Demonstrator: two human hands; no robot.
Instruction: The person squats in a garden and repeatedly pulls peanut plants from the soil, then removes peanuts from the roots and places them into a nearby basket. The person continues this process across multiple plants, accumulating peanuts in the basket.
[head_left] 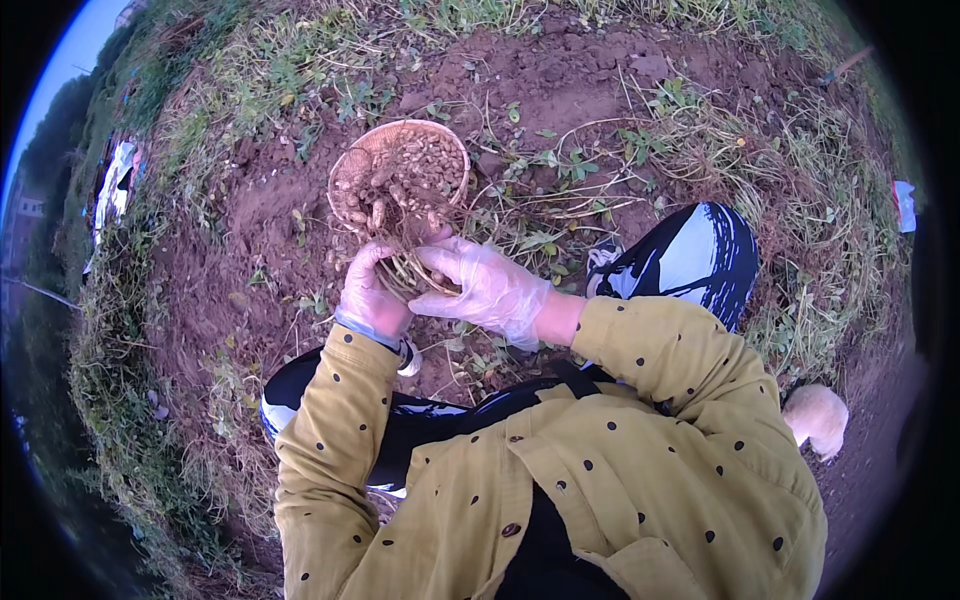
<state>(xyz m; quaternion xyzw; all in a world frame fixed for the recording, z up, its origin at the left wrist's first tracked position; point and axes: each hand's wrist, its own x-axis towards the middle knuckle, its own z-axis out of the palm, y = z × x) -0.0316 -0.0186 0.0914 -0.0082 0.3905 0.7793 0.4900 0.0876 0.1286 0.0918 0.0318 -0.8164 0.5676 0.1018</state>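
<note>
A round woven basket point(338, 172) sits on the soil ahead of me, with many loose peanuts point(432, 158) inside. Over its near rim hangs a bunch of peanut plants point(402, 272), stems toward me and the rooty, pod-bearing end above the basket. My left hand point(372, 295), in a clear thin glove, is closed around the stems from the left. From the right, my right hand point(488, 285), gloved the same way, grips the bunch near the roots, thumb across the stems. Some fingertips are hidden behind the plants.
Pulled peanut plants point(580, 190) lie strewn right of the basket over reddish-brown soil point(540, 75). My bent knee point(690, 255) is close on the right. A pale, furry-looking thing point(815, 418) rests at the far right. A white sheet-like thing point(115, 185) lies among greenery at the left.
</note>
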